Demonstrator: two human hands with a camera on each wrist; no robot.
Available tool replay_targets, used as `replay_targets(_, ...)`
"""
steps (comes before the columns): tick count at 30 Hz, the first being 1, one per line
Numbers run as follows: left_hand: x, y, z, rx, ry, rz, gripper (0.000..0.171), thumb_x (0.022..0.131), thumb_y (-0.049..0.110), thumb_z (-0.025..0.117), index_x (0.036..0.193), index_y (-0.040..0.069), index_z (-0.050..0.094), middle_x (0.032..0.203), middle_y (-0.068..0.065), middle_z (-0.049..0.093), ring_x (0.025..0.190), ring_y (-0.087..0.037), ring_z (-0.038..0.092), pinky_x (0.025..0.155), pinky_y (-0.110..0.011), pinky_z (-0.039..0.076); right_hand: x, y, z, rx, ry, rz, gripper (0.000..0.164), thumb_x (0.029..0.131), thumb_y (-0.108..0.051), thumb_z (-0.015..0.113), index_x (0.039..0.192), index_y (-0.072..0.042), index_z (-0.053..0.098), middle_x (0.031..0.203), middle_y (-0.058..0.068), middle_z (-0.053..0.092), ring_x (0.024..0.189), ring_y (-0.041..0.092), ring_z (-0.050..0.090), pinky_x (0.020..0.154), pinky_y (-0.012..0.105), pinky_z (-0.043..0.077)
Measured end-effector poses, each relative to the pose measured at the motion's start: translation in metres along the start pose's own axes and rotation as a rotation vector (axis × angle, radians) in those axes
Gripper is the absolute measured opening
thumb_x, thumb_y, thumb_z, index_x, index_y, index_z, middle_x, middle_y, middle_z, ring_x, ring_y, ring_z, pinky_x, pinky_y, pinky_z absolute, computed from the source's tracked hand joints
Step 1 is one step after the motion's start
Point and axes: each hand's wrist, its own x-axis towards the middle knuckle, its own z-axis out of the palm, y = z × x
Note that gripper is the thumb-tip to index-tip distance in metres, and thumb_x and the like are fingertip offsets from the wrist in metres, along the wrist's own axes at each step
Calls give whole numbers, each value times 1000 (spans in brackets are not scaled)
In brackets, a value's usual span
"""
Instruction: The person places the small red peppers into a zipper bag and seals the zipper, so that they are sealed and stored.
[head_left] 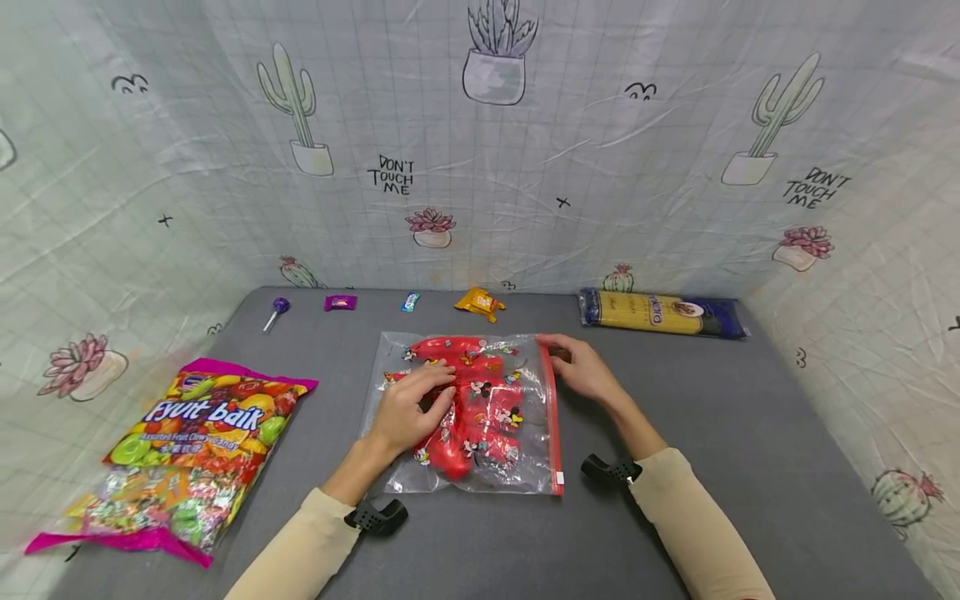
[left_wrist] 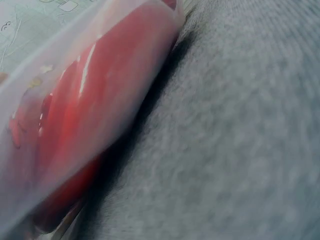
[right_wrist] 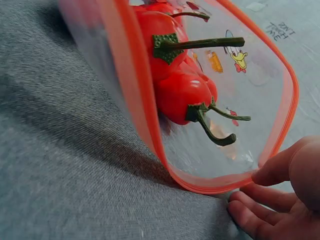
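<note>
A clear zip bag [head_left: 535,471] with cartoon prints and a red zip edge lies flat on the grey table. Several red peppers [right_wrist: 185,95] are inside, their green stems towards the bag's mouth in the right wrist view. That mouth gapes there. My left hand [head_left: 408,410] rests on top of the bag over the peppers, fingers loosely bent. At the far right corner, my right hand [head_left: 587,372] pinches the red zip edge between thumb and finger. A white and red zip slider [head_left: 559,478] sits at the near corner.
A big fruit candy bag [head_left: 187,450] lies on the left. Along the back are a lollipop [head_left: 279,308], a purple wrapped sweet [head_left: 341,302], a small blue-green packet [head_left: 410,302], an orange packet [head_left: 481,303] and a spaghetti pack [head_left: 663,313]. Printed cloth walls surround the table.
</note>
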Motion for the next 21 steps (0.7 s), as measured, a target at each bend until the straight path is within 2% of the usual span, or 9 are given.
replay_targets(4,6,7,-5,13,-39,-14,22,83,20,68,101,8,71,111,-7,70,111,-24,64,98,-43,49,4,3,3,-29,13,-5,36,92,-7,51,126,-12,59,132,12,57,118,29,56,93,45,48)
replay_targets(7,13,19,-9,39,-78,13,22,82,19,69,102,9,71,112,-6,69,113,-24,63,98,-44,49,6,5,4,-20,18,7,35,92,-8,52,125,-13,60,131,11,58,119,29,55,95,47,47)
replay_targets(10,18,36,-10,80,-115,99,21,80,18,71,99,9,72,110,-5,70,111,-24,63,97,-46,49,6,6,4,-13,21,-5,35,91,-6,52,125,-12,60,132,11,58,122,30,53,99,48,45)
replay_targets(13,21,58,-7,108,-159,213,21,78,19,73,97,9,73,110,-6,70,111,-24,63,96,-46,50,7,7,4,-4,28,-23,35,91,-4,52,124,-11,61,132,12,58,124,31,52,101,49,43)
replay_targets(15,21,75,-4,114,-222,283,26,78,24,73,100,11,72,115,-7,68,116,-24,61,99,-46,48,7,7,4,-1,32,-34,35,90,-3,53,124,-10,61,131,12,58,124,32,51,103,49,42)
replay_targets(17,18,91,0,111,-330,325,35,79,34,72,107,15,69,125,-6,63,123,-24,55,103,-46,44,6,7,4,-1,39,-29,34,90,-3,53,123,-10,62,130,12,59,124,31,52,103,49,42)
replay_targets(21,9,112,8,143,-552,342,56,78,52,68,124,24,57,143,-5,46,138,-26,38,112,-50,33,4,8,6,-3,43,-11,34,91,-4,53,123,-10,62,130,13,59,123,32,52,102,50,42)
